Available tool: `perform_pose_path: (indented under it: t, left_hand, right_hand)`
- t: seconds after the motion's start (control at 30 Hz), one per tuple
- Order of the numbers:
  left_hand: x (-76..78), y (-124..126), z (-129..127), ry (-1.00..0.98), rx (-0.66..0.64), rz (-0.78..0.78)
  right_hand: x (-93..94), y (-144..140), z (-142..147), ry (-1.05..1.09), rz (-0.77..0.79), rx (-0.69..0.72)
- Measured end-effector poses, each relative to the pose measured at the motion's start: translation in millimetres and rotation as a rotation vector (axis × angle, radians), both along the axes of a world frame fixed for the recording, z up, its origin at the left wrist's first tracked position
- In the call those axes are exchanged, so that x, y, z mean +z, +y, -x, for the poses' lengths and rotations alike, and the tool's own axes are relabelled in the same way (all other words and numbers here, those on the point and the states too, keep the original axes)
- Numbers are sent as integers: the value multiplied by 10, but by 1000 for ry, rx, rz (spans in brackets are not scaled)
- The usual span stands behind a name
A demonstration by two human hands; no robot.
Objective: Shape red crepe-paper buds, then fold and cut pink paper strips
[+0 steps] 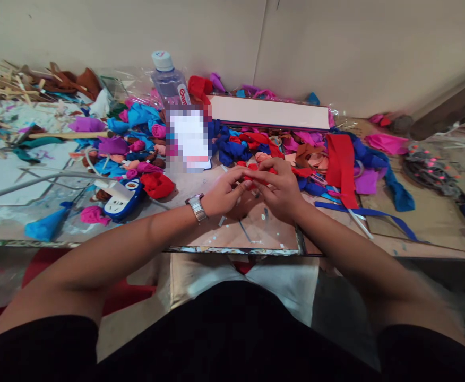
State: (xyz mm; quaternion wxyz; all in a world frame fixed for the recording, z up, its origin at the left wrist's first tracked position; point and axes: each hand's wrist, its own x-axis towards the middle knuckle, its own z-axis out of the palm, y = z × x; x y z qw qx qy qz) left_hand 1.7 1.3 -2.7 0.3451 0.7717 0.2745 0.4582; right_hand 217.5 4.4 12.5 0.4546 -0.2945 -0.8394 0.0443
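My left hand (226, 192), with a watch (196, 207) on its wrist, meets my right hand (279, 192) above the front of the table. Both are closed, fingertips pinching a small piece of red crepe-like material (249, 182) between them. Fingers cover most of it, so its shape cannot be made out. Just behind my hands lies a heap of coloured scraps, including a dark blue bunch (232, 150). To the right, a wide red strip (342, 170) hangs over the heap. A crumpled red bundle (157, 184) rests left of my left hand.
Behind stand a clear bottle (170, 82) and a long pale board or box (268, 112). A blurred-out phone-like object (190, 137) leans near the bottle. A blue-and-white power socket (124, 200) with a cable sits left. Thin wooden sticks (13, 85) pile up far left.
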Motion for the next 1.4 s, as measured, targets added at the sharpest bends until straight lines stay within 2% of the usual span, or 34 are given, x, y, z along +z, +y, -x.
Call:
perform_pose_path:
  t: [0.17, 0.27, 0.37, 0.5, 0.77, 1.03, 1.3, 1.4]
  left_hand:
    - [24, -31, -12, 10, -10, 70]
    - [40, -66, -27, -46, -29, 198]
    - [41, -88, -44, -135, 12, 309]
    - [50, -94, -59, -188, 55, 361]
    - [107, -82, -65, -265, 7, 527]
    - [71, -82, -97, -483, -34, 780]
    - [40, -79, -92, -404, -51, 846]
    - [15, -62, -77, -336, -37, 730]
  right_hand:
    - [31, -26, 10, -42, 71, 26]
    - [54, -36, 14, -24, 87, 6]
    - [67, -26, 16, 29, 79, -17]
    - [55, -1, 17, 42, 57, -21]
    - [30, -2, 17, 104, 29, -11]
    - [11, 0, 16, 109, 47, -10]
    - [-15, -3, 18, 112, 59, -23]
    - [9, -18, 17, 85, 67, -51]
